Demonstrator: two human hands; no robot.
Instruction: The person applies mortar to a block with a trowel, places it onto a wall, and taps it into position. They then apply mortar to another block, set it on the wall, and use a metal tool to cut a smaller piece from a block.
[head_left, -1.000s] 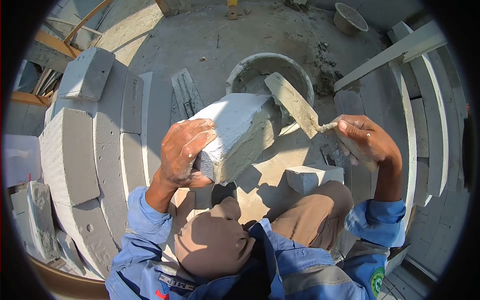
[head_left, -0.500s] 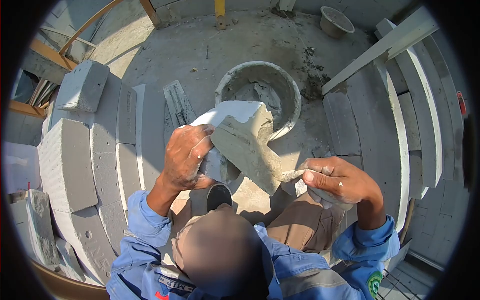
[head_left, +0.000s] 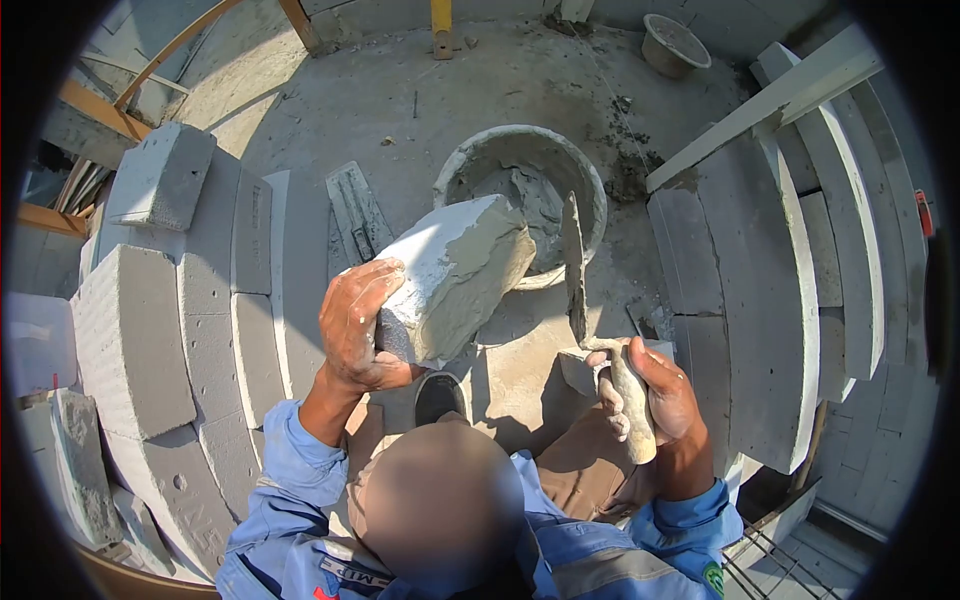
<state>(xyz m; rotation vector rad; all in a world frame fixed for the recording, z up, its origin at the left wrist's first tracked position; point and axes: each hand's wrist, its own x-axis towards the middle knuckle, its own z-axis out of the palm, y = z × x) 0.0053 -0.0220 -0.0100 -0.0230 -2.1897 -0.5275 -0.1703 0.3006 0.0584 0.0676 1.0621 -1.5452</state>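
My left hand (head_left: 362,325) is closed around the left end of a white block (head_left: 450,265), which is held up in the air and tilted. Grey mortar coats the block's side that faces right. In my right hand (head_left: 650,395) is a trowel (head_left: 574,270), gripped by its pale, mortar-caked handle. The trowel's blade stands edge-on, pointing away from me, and is apart from the block. Just beyond the block sits a round bucket (head_left: 598,215) with grey mortar (head_left: 520,195) inside; the block hides part of its near rim.
Stacked blocks (head_left: 150,340) form a wall on the left, with a loose block (head_left: 165,178) on top. Another block wall (head_left: 745,300) rises on the right. A flat mortar-stained tool (head_left: 355,215) lies on the floor. A smaller tub (head_left: 675,45) stands far back right.
The trowel has come off the block's mortared side and swung right, its blade turning upright. My right hand has rotated and lowered slightly. The block in my left hand has tilted, showing its coated side.
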